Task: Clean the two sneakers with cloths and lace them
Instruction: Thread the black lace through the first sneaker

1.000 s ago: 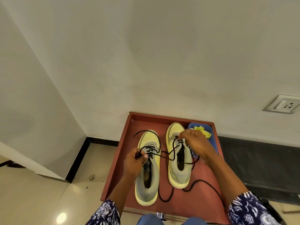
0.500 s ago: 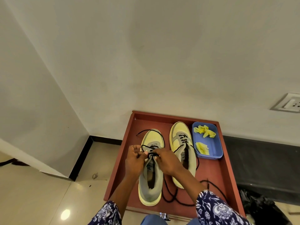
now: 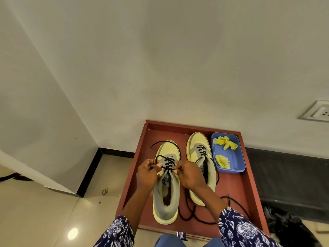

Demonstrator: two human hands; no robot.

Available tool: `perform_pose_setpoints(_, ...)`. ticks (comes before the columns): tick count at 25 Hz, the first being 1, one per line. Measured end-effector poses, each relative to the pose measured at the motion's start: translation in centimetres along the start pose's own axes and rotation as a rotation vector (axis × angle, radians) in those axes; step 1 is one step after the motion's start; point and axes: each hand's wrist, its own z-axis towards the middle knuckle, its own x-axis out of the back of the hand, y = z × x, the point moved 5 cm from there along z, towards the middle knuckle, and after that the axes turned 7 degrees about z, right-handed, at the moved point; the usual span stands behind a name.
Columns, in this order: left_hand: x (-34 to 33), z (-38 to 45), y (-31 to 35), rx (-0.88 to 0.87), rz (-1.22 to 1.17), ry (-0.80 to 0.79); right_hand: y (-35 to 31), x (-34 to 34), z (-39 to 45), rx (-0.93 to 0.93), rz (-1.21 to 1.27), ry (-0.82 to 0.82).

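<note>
Partly laced yellow-grey sneaker point(image 3: 166, 193), black lace point(image 3: 168, 164).

This looks like a corner of a home or a plain indoor room. Bare off-white plastered walls point(image 3: 160, 59) meet a glossy cream tiled floor point(image 3: 44, 211) edged with a black skirting strip point(image 3: 89, 172). A white wall socket point(image 3: 318, 111) sits at the right. A low reddish-brown wooden bench point(image 3: 249, 184) with a raised rim stands against the wall.

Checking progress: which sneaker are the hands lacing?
The left sneaker: both hands pinch its lace; the right sneaker lies untouched beside it.
</note>
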Motion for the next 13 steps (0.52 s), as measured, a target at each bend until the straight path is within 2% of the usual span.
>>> perform_pose_setpoints(4,0.5,0.0,-0.6,0.019,-0.004,0.053,0.7,-0.1,-0.1,-0.044,0.006,0.013)
perform_pose_setpoints(9,0.3,-0.6,-1.0,0.17,-0.309,0.067,1.3,-0.4,-0.2,-0.087,-0.013,0.021)
perform_pose_setpoints(13,0.3,-0.7,-1.5,0.241,-0.385,0.107,1.9,-0.4,-0.3,-0.128,0.002,0.06)
